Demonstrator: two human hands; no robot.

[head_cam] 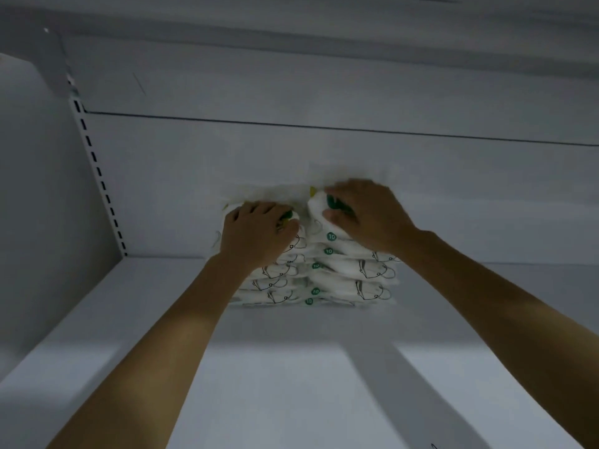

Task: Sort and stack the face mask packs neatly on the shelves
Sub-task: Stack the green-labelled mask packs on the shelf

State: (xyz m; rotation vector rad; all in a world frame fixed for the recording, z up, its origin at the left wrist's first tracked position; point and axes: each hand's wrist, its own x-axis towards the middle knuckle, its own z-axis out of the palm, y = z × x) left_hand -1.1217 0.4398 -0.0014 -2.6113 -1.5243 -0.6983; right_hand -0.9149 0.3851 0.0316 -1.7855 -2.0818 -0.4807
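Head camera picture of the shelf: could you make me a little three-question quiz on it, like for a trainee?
1. True or false: the white plastic face mask packs form two stacks side by side on the white metal shelf.
2. What does the left hand rest on?
A. the bare shelf
B. the top of the left stack
C. the slotted upright
3. Fill in: the green circles on the packs show the number ___.

Key: 1 true; 2 B; 3 10. The right hand grips the right stack's top pack.
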